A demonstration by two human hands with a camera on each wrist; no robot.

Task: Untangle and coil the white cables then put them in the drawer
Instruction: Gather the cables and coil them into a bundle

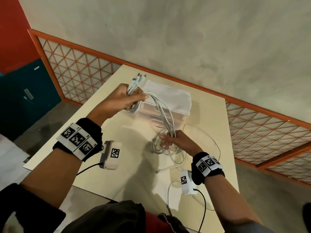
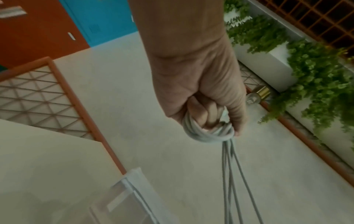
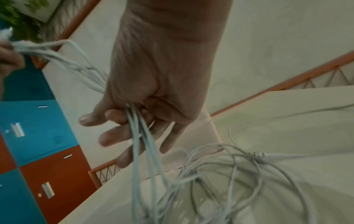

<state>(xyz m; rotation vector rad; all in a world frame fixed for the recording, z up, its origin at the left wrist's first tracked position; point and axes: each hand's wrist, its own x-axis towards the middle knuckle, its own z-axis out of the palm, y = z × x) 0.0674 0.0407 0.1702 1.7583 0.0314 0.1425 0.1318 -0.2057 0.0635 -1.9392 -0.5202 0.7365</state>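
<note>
Several white cables arc between my two hands above the cream table. My left hand is raised and grips a gathered bundle, with the plugs sticking up past the fist. In the left wrist view the fingers curl tightly round the looped cables. My right hand is lower and holds the strands loosely, with the other fingers half spread. A loose tangle trails from it onto the table. The translucent drawer box stands behind the hands.
A folded white cloth lies on top of the drawer box. One more cable loop hangs near the table's front edge. An orange lattice railing runs behind the table, with teal and red lockers at left and plants beyond.
</note>
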